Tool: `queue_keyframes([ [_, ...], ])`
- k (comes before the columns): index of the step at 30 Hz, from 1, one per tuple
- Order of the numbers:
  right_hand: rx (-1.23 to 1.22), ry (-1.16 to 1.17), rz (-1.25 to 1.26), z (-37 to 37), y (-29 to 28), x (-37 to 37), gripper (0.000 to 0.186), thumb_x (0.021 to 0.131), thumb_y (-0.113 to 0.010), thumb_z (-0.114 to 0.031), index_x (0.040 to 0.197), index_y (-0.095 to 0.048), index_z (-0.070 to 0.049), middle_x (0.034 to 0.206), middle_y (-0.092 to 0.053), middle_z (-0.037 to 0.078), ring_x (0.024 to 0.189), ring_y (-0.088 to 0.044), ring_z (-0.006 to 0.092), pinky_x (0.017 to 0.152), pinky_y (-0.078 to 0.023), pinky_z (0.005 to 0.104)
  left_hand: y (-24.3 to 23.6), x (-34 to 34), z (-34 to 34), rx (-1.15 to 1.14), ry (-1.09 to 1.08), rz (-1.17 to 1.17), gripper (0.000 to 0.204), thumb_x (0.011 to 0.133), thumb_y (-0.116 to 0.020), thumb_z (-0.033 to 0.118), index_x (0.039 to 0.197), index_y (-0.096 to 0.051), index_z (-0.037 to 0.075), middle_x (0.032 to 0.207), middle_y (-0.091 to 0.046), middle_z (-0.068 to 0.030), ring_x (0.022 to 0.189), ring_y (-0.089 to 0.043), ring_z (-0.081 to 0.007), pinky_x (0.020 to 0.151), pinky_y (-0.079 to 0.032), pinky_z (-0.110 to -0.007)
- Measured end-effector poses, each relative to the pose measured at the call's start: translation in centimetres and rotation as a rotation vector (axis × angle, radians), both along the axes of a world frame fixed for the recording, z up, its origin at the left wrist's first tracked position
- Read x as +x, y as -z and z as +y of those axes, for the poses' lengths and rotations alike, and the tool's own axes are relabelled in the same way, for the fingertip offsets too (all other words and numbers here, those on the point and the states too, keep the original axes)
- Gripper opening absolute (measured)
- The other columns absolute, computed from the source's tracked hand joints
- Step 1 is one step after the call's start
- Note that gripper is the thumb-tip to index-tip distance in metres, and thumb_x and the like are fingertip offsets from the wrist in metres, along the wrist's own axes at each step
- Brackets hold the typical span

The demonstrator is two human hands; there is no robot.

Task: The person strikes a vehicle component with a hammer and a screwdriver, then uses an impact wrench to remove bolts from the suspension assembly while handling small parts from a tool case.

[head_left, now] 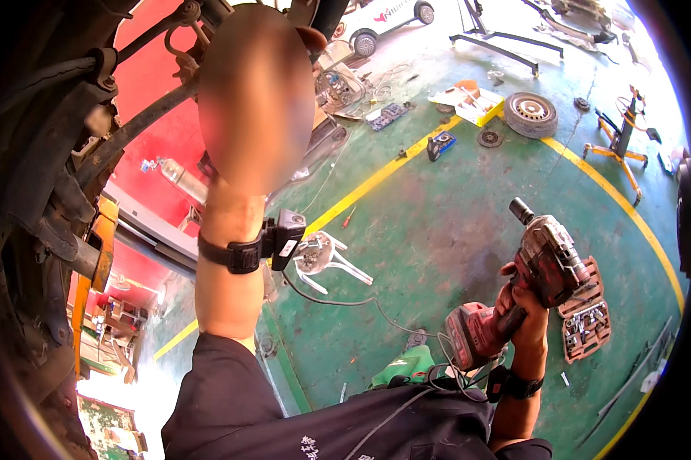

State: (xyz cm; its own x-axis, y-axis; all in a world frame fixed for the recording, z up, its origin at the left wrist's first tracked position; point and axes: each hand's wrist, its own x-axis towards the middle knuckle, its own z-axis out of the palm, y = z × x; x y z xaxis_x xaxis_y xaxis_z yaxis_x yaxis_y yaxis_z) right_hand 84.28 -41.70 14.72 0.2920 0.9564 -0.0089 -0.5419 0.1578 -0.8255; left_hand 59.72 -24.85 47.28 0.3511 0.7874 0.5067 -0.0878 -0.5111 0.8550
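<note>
My right hand [520, 305] grips a red and black cordless impact wrench [548, 261] around its handle. A dark socket [521, 211] on the wrench points up and away, and the red battery [472, 333] is at the handle's lower end. My left hand [257, 84] is raised beside the dark suspension parts of a vehicle [123, 134]. An oval blur covers that hand, so its fingers and anything in them are hidden. A strap with a small black device [284, 234] sits around my left wrist, and another strap [518, 383] circles my right.
Below lies a green floor with yellow lines. A white stool [322, 257] bears small parts. An open socket case [587, 330], a wheel [531, 115], a yellow box [479, 107] and an orange stand [625, 138] are around. A cable [330, 303] hangs from my left wrist.
</note>
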Motion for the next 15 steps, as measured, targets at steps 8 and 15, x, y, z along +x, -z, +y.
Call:
queue_keyframes([
  [8,0.022,0.016,0.031,-0.2,-0.3,-0.5,0.049,0.077,-0.063,-0.024,0.114,-0.049,0.005,0.063,-0.046,0.004,0.054,-0.047,0.0126,0.051,-0.042,0.0243,1.4,1.6,2.5,0.069,-0.158,-0.093,0.042,0.102,-0.047,0.041,0.082,-0.052,0.004,0.058,-0.033,0.0048,0.046,-0.027,-0.0050,0.042,-0.018,-0.021],
  [15,0.085,0.034,0.066,-0.1,0.3,-1.2,0.050,0.076,-0.063,-0.022,0.115,-0.049,0.006,0.063,-0.047,0.005,0.054,-0.048,0.0131,0.052,-0.043,0.0245,0.5,0.6,4.4,0.107,-0.005,0.027,0.047,0.102,-0.043,0.045,0.073,-0.042,0.008,0.057,-0.028,0.0045,0.047,-0.025,-0.0066,0.043,-0.017,-0.023],
])
